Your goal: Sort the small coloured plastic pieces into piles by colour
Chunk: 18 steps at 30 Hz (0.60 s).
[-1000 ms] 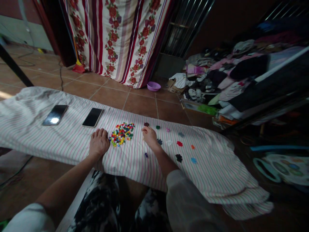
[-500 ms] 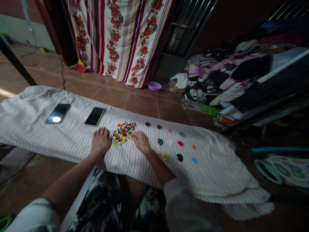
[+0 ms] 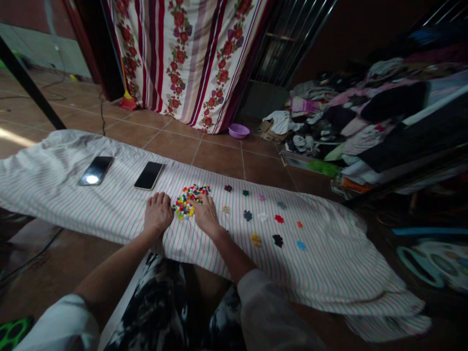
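A mixed pile of small coloured pieces [image 3: 185, 202] lies on the striped cloth [image 3: 314, 273]. My left hand [image 3: 158, 213] rests flat on the cloth at the pile's left side, holding nothing. Over the pile's right part is my right hand [image 3: 204, 213], fingertips down among the pieces; what they pinch, if anything, is too small to make out. To the right lie small single-colour groups, among them red [image 3: 279, 219], black [image 3: 278, 240], yellow [image 3: 255, 240], blue [image 3: 301, 245], dark grey [image 3: 247, 215] and beige [image 3: 225, 209].
Two phones, one [image 3: 95, 170] at the far left and another [image 3: 149, 175] nearer the pile, lie on the cloth. Beyond the cloth's far edge are a purple basin [image 3: 239, 130] and a floral curtain [image 3: 197, 63]. Clothes [image 3: 340, 112] are heaped at the right.
My right hand has moved left, further over the pile, uncovering the beige group. My left hand stays beside the pile. The whole view has shifted slightly.
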{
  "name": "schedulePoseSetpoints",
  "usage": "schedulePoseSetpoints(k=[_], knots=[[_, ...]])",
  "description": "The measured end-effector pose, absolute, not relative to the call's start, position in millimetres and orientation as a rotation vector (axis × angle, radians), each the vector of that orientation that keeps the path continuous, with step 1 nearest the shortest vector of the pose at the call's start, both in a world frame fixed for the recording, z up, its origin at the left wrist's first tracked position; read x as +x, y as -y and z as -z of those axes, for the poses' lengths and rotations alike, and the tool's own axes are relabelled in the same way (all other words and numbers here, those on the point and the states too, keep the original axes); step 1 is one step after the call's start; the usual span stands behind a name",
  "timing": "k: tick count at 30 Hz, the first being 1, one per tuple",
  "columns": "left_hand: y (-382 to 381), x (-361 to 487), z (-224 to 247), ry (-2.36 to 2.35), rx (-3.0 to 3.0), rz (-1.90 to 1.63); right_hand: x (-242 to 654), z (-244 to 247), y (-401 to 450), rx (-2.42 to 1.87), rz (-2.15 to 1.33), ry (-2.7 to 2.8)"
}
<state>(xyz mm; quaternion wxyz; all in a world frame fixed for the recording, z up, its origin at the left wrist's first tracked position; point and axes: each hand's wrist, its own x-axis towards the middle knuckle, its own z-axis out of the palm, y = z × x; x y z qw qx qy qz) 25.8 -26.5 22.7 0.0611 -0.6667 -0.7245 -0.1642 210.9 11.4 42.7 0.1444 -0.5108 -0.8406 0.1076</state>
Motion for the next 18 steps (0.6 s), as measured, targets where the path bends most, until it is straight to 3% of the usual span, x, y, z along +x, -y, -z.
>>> schedulePoseSetpoints(k=[18], knots=[[23.3, 24.3, -15.8, 2.173, -1.989, 0.541, 185.0, -38.4, -18.9, -1.411, -0.363, 2.455]])
